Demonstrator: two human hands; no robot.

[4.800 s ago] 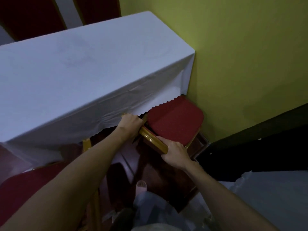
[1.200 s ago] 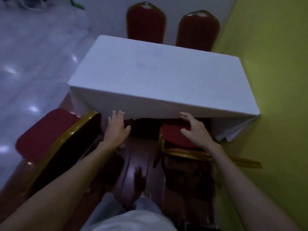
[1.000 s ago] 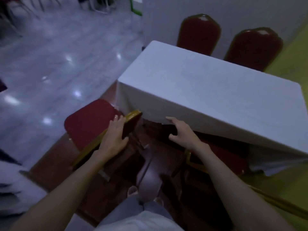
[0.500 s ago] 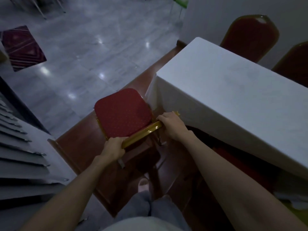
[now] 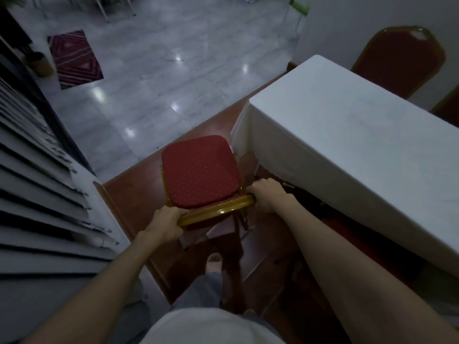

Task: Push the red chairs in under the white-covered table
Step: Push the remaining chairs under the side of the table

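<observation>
A red chair (image 5: pixel 200 170) with a dotted seat and gold frame stands on the red-brown floor, just left of the near-left corner of the white-covered table (image 5: pixel 347 135). Its seat is fully outside the cloth. My left hand (image 5: pixel 165 225) grips the left end of the gold top rail of its back. My right hand (image 5: pixel 267 196) grips the right end of the same rail, close to the hanging cloth. Under the table's near edge a bit of another red seat (image 5: pixel 352 230) shows dimly.
A red chair back (image 5: pixel 400 58) rises behind the table's far side, and a second one (image 5: pixel 447 105) is cut by the right frame edge. White stacked slats (image 5: pixel 37 194) fill the left. Glossy grey tiles (image 5: pixel 161 70) with a patterned rug (image 5: pixel 74 58) lie beyond. My foot (image 5: pixel 214 263) is below the chair.
Both hands left the right chair, swung left and took hold of the left chair's top rail. In the last half second the view tilted a little; the grip stayed the same.
</observation>
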